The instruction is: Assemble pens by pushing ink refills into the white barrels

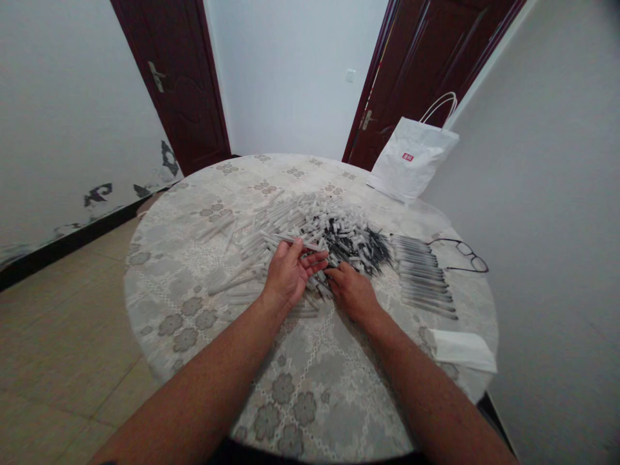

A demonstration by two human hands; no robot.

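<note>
My left hand (pixel 287 274) is turned palm up over the near side of a pile, its thumb pressing a whitish pen barrel (pixel 310 245) against the fingers. Close to it on the right, my right hand (pixel 352 290) has its fingers curled together at the pile's edge; whatever is in them is hidden. Translucent pen barrels (pixel 271 223) lie heaped behind and left of the hands. Short white pieces (pixel 339 216) and thin black sticks like pen refills (pixel 378 250) make up the right part of the heap.
A row of pens with dark insides (pixel 423 271) lies to the right, beside black-framed glasses (pixel 465 248). A folded white packet (pixel 462 349) rests near the right edge. A white paper bag (pixel 411 158) stands at the back right of the round table (pixel 300 407). A wall is close on the right.
</note>
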